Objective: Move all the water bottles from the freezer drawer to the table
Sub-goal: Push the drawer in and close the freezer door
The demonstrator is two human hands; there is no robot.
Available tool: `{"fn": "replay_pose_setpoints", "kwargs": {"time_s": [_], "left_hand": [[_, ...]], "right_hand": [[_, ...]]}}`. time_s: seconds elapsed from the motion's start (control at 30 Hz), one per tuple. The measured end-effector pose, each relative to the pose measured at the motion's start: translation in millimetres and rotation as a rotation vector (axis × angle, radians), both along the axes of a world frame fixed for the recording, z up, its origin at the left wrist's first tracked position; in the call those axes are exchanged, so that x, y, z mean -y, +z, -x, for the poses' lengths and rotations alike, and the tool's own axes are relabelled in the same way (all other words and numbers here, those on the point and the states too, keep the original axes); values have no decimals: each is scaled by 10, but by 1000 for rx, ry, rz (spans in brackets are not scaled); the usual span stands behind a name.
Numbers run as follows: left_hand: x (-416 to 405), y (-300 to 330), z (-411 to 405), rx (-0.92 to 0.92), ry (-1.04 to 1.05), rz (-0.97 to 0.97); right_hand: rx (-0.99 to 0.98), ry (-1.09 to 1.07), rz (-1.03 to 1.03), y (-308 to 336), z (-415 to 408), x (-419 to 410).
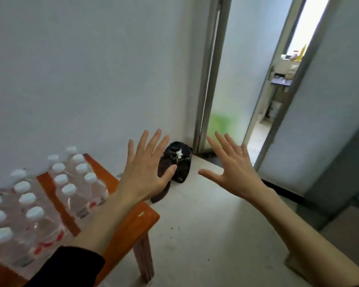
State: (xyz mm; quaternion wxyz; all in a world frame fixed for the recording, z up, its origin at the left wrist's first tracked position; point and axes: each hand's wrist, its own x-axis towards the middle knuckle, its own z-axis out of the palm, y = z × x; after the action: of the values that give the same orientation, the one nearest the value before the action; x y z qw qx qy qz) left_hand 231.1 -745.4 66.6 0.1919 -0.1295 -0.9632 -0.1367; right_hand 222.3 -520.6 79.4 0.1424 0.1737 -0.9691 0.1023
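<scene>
Several clear water bottles [29,212] with white caps and red labels stand upright in two groups on an orange wooden table [131,222] at the lower left. My left hand [145,170] is raised past the table's right corner, fingers spread, holding nothing. To its right, my right hand [232,168] hangs over the floor, also spread and holding nothing. The freezer drawer is out of view.
A dark bag [178,162] lies on the pale floor against the white wall, behind my left hand. An open doorway [247,90] with a metal frame leads to another room at the right. A grey panel [319,141] stands at the far right.
</scene>
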Motion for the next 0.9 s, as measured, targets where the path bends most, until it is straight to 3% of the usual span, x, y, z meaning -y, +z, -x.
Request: {"fn": "replay_pose_setpoints", "kwargs": {"time_s": [0.23, 0.5, 0.9], "left_hand": [[-2074, -158, -121, 7, -326, 60], [-4205, -305, -177, 17, -680, 82], [-6723, -913, 87, 133, -912, 100]], "right_hand": [[16, -338, -137, -106, -798, -2040], [97, -689, -68, -324, -1615, -3829], [240, -995, -7, -896, -1736, -5850]]}}
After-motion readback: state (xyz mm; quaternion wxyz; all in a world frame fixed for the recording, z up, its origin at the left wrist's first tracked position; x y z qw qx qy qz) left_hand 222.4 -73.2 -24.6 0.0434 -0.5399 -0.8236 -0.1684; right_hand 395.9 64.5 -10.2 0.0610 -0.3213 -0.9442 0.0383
